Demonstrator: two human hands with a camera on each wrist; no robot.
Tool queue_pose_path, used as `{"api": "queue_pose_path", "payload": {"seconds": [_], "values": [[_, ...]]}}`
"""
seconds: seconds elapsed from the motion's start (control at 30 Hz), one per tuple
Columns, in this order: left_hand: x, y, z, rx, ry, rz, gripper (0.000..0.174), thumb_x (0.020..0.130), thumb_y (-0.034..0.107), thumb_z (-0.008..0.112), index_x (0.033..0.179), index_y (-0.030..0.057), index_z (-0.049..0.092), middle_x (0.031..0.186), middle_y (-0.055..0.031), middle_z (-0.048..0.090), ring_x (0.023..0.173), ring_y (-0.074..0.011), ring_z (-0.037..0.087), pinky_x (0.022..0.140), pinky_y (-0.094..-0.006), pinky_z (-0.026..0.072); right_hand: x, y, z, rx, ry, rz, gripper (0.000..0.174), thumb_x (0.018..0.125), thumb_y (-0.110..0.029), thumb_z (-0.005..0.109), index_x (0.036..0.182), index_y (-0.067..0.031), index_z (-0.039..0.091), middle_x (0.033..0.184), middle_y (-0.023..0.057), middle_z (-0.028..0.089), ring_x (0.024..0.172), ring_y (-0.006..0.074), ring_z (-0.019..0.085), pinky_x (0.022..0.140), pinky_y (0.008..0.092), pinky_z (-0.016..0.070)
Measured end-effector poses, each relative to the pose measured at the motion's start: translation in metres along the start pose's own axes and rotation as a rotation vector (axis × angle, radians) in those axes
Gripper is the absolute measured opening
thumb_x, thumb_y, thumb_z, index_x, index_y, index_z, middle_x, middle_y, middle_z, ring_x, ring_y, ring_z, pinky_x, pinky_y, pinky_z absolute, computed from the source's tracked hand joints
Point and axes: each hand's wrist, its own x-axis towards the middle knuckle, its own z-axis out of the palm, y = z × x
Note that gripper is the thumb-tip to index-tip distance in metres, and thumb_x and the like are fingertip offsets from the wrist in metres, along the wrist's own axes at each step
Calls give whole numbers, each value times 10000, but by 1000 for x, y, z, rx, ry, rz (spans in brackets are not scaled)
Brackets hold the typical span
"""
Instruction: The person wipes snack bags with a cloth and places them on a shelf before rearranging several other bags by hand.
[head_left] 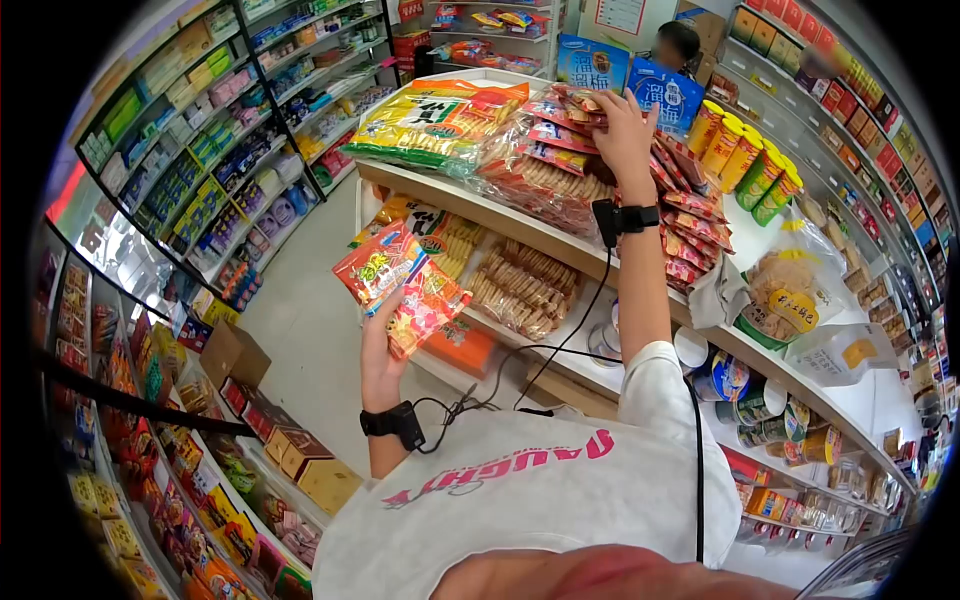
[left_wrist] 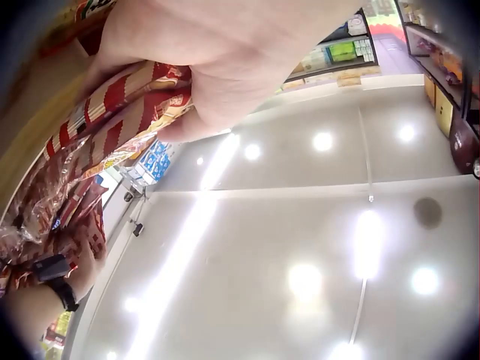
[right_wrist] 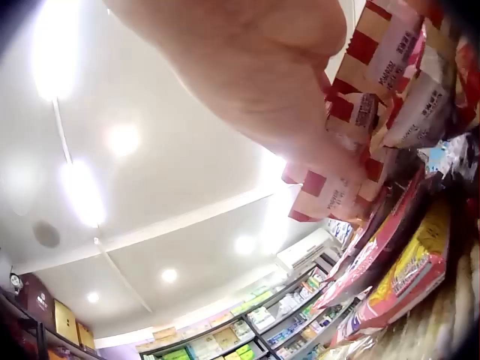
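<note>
Two red and pink snack packets (head_left: pixel 415 300) are gripped in my left hand (head_left: pixel 381 345), held out in front of the lower shelf. In the left wrist view that hand (left_wrist: pixel 217 60) pinches striped packet edges (left_wrist: pixel 127 112). My right hand (head_left: pixel 627 140) reaches onto the pile of small red packets (head_left: pixel 560 135) on the display top, beside clear bags of round crackers (head_left: pixel 560 190). The right wrist view has the fingers of this hand (right_wrist: pixel 285 97) against red-and-tan checked packets (right_wrist: pixel 337 180); their tips are partly hidden.
A yellow-green cracker bag (head_left: pixel 430 120) lies at the display's left end. Upright canisters (head_left: pixel 740 160) and blue bags (head_left: pixel 665 95) stand on the right and behind. Black cables (head_left: pixel 520 350) hang between the arms. A person (head_left: pixel 677 45) is behind the display.
</note>
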Motion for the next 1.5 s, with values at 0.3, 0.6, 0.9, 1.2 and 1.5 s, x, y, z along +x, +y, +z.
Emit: {"api": "queue_pose_path", "payload": {"seconds": [0.3, 0.6, 0.9, 1.2, 1.5], "values": [[3, 0, 18, 37, -68, -72, 408, 919, 34, 654, 1305, -20, 532, 1237, -118, 643, 1101, -227, 670, 931, -373, 574, 7, -13, -31, 163, 397, -10, 366, 843, -68, 709, 1181, -208, 710, 1127, -4, 698, 1077, 236, 604, 1182, 551, 240], [13, -9, 33, 40, -112, 55, 401, 948, 90, 656, 1322, 13, 534, 1262, -91, 639, 1085, -187, 672, 918, -337, 575, -57, -155, -96, 620, 363, -254, 505, 737, 48, 661, 1188, -169, 725, 1154, 22, 689, 1067, 265, 593, 1042, 488, 409], [-2, 20, 10, -199, -195, 170, 663, 1047, 567, 337, 1453, 46, 396, 1383, -142, 557, 1236, -251, 593, 1025, -422, 519, -156, -249, -88, 869, -164, -457, 527, 694, -19, 722, 1198, -174, 718, 1272, 59, 632, 1218, 303, 566, 1050, 499, 428], [-30, 39, -42, -56, -56, 164, 461, 964, 195, 627, 1350, -10, 482, 1255, -117, 618, 1095, -188, 657, 918, -345, 571, -156, -281, -111, 1073, -528, -541, 660, 775, -240, 823, 1370, -99, 577, 1352, 128, 581, 1269, 356, 535, 1045, 463, 427], [-41, 35, -89, 29, -67, 73, 564, 913, 225, 688, 1367, -23, 463, 1252, -135, 621, 1065, -193, 673, 898, -333, 578, -168, -321, -96, 1368, -987, 392, 737, 940, -200, 700, 1498, 64, 297, 1297, 178, 602, 1150, 183, 593, 996, 332, 468]]}}
